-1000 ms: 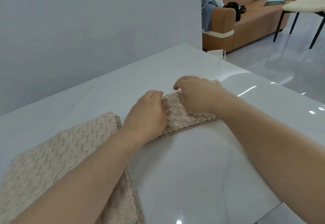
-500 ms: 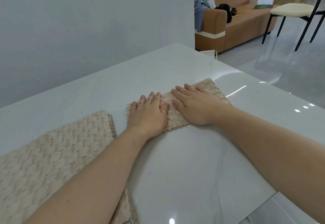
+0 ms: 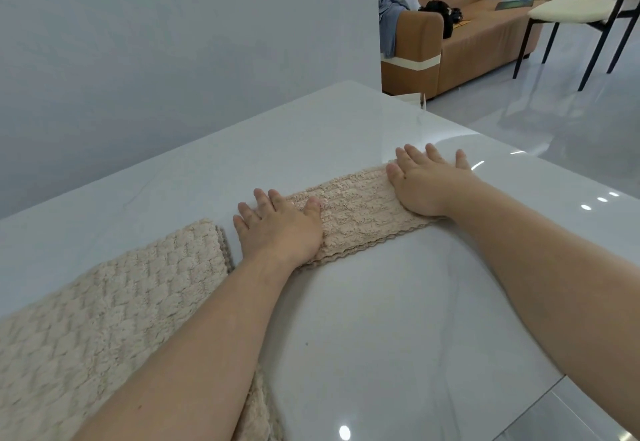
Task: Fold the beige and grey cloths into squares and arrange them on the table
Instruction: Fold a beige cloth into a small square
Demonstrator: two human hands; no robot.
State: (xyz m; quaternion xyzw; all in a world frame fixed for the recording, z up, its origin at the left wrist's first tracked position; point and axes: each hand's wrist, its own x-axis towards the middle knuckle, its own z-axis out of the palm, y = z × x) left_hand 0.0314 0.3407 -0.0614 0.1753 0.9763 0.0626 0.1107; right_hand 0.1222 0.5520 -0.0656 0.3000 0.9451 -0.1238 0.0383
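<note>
While both palms lie flat, the left hand point(image 3: 277, 229) presses down on the left end of a folded beige cloth point(image 3: 356, 212), fingers straight and spread, the fingertips reaching past the cloth's far edge. The right hand point(image 3: 426, 184) rests the same way on the right end, fingers straight and splayed, tips on the bare table point(image 3: 381, 319). Neither hand grips anything.

The folded cloth forms a long narrow strip (stacked layers show along its near edge) and lies at a slant on the glossy white table, spanning the gap between the hands. A second beige cloth point(image 3: 114, 302), larger and of the same waffle texture, lies flat at the table's left, just beside the left hand and partly under the left forearm; whether it touches the strip cannot be told.

Beyond the table's far corner stand a brown sofa point(image 3: 478, 35) with clothing on it and a black-legged chair point(image 3: 571, 13) with a cream seat.
</note>
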